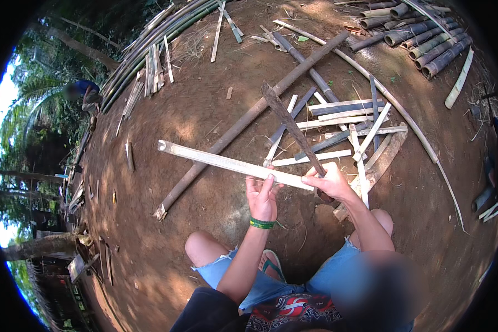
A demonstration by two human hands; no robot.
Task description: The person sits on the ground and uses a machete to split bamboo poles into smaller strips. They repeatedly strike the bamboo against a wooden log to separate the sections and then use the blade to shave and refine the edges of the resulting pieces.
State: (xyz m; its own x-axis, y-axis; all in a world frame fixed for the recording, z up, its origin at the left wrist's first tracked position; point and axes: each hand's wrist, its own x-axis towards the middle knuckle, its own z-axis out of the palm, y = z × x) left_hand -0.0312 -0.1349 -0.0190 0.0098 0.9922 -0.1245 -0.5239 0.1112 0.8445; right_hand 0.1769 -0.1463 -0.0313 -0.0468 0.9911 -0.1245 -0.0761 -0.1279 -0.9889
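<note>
A pale split bamboo strip (pixel 221 162) lies across in front of me, its far end tilted up to the left. My left hand (pixel 262 200) holds it from below near its right part, thumb on the face and fingers behind. At the strip's right end is my right hand (pixel 331 183), closed round the handle of a machete, with its thumb against the strip. The dark, worn machete blade (pixel 291 126) points up and away to the left, over a pile of cut bamboo slats (pixel 346 115). My palm hides most of the handle.
A long brown bamboo pole (pixel 249 122) lies diagonally on the dirt, crossing a darker pole. Thick bamboo lengths (pixel 440 50) are stacked far right, long green poles (pixel 149 41) far left. A curved block of wood (pixel 384 160) lies by my right knee. Another person (pixel 88 91) is far left.
</note>
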